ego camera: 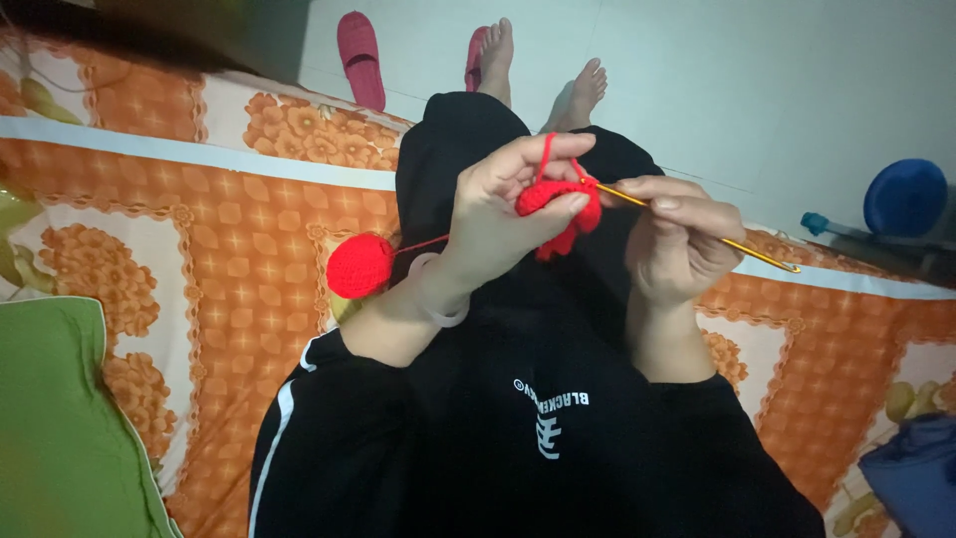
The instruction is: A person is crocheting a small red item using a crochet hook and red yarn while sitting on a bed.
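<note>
A small red crocheted yarn piece [558,204] is pinched between thumb and fingers of the left hand [498,214], its strand looped over the raised forefinger, apparently for tension. A slim golden metal crochet hook [697,227], tip at the piece, is gripped closed by the right hand [677,239]. Left of the piece, a red yarn ball [360,265] lies on the orange floral bedsheet [219,249].
</note>
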